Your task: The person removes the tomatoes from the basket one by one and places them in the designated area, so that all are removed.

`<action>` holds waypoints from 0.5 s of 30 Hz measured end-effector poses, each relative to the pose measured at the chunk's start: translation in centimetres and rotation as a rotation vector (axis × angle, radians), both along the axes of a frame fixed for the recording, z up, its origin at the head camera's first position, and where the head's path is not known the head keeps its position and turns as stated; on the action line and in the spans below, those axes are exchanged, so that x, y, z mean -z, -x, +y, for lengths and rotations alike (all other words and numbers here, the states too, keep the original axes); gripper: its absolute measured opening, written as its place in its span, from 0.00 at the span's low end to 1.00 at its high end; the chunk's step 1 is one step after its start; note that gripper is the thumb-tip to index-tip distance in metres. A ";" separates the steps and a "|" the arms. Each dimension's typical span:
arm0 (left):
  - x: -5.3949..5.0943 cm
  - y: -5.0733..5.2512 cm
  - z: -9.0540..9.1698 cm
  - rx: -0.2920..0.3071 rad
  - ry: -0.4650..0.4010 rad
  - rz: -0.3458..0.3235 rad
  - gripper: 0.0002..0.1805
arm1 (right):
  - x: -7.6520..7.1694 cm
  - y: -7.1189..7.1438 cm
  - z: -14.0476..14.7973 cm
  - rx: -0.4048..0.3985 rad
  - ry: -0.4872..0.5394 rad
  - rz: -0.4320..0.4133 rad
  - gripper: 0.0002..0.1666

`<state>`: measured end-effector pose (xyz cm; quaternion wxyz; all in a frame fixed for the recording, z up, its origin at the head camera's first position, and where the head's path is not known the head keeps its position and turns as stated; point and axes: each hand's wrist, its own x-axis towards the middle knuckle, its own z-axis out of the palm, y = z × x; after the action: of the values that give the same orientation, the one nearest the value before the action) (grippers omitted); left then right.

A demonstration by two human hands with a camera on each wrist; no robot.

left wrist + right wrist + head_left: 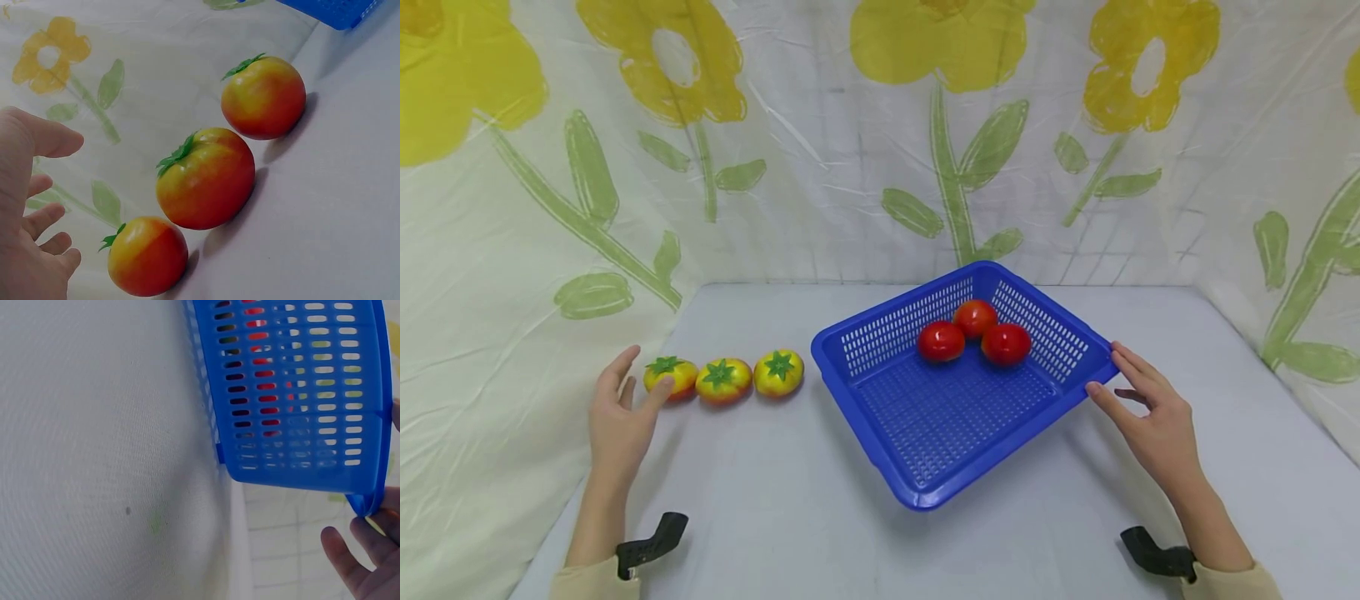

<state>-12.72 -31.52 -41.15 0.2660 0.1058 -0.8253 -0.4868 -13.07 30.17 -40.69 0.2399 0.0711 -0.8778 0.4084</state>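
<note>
The right hand (1157, 425) pinched the blue basket (951, 417), light and stiff, I guessed, best held by its rim (1000, 455); the left hand (622, 429) gaped empty.

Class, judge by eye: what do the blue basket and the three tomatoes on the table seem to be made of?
The blue basket: likely moulded plastic, smooth sheen; regular slots pierce its walls. The tomatoes: perhaps painted plastic or foam, slightly glossy; soft highlights and smooth yellow-to-red blending suggest imitations, though not certainly.
</note>
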 end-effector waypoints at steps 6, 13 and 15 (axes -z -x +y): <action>-1.4 -0.9 1.7 -0.002 0.003 0.040 0.32 | 0.1 -0.1 0.0 0.005 -0.010 -0.003 0.38; -1.9 -1.2 2.2 0.082 0.021 0.118 0.32 | 0.2 0.0 0.1 -0.003 -0.001 -0.002 0.38; -2.1 -1.3 2.4 0.103 0.039 0.144 0.32 | 0.2 0.1 0.1 -0.004 0.005 0.001 0.38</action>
<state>-11.43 -29.14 -39.01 0.3016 0.0228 -0.8176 -0.4899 -13.15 30.28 -40.87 0.2398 0.0728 -0.8766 0.4109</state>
